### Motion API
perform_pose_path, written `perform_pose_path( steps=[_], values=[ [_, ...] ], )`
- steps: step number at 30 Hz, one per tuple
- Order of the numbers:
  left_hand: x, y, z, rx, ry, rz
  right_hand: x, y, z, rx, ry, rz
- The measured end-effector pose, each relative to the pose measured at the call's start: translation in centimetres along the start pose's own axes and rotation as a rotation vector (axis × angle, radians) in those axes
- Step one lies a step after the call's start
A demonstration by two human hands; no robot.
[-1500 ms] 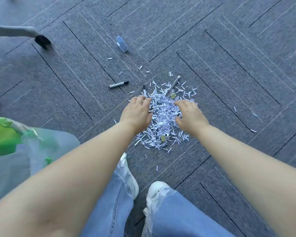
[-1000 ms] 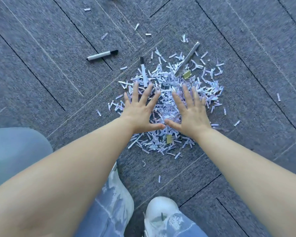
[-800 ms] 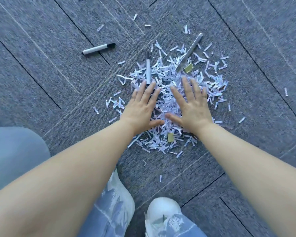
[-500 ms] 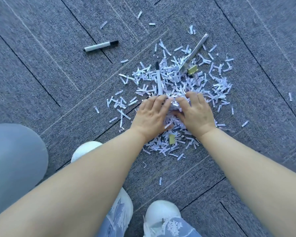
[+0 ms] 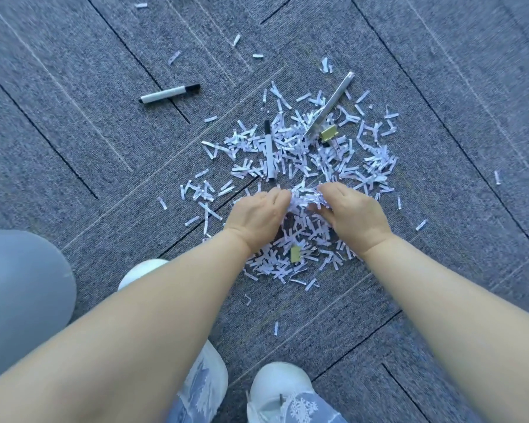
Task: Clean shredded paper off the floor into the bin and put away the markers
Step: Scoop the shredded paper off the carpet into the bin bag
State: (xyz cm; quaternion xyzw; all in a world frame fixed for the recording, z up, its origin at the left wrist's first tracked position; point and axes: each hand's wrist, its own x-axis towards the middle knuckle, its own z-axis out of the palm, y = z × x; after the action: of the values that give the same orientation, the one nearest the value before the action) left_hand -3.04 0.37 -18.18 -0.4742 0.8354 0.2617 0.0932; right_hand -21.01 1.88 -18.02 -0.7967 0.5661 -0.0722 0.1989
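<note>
The carpet floor (image 5: 440, 87), laid in grey tiles with dark seams, fills the view. At the left edge sits a rounded grey-blue shape (image 5: 16, 300), too blurred to name or to show whether it holds anything. Two bare forearms reach in from below, over frayed jeans and a white shoe (image 5: 280, 381).

The shredded paper (image 5: 306, 157) lies in a loose heap in the middle of the floor, thinning to single strips around its edge. At the near side of the heap the left hand (image 5: 255, 216) and right hand (image 5: 353, 215) face each other with the fingers curled inward, squeezing a clump of strips between them. The clump bulges up between the knuckles.

A silvery flat strip (image 5: 330, 105), perhaps a ruler, lies on the far right of the heap, slanting from lower left to upper right.

The loose marker (image 5: 169, 93) rests on bare carpet, well apart from the heap on its far left. Its long axis runs almost left to right, with the black cap pointing right and slightly away from the person. The second marker (image 5: 268, 152) lies in the shreds just beyond the left hand. Its long axis points away from the person, dark tip at the far end.

A gold binder clip (image 5: 329, 133) sits at the near end of the strip. A smaller clip (image 5: 295, 254) lies among the shreds between the wrists.
</note>
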Motion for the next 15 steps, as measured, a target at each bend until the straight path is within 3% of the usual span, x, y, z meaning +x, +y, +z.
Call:
perform_pose_path(
  steps=[3, 9, 15],
  values=[
    [-0.3, -0.3, -1.1, -0.018, -0.042, -0.004, 0.0, 0.2, -1.2, 0.01, -0.006, 0.029],
    [-2.4, -0.9, -7.3, 0.007, 0.069, 0.025, 1.4, -1.6, -6.5, 0.038, 0.097, 0.046],
    [-8.2, -1.3, -15.8, 0.095, 0.337, 0.087, 3.3, -7.9, -13.4, 0.056, 0.202, -0.058]
  ],
)
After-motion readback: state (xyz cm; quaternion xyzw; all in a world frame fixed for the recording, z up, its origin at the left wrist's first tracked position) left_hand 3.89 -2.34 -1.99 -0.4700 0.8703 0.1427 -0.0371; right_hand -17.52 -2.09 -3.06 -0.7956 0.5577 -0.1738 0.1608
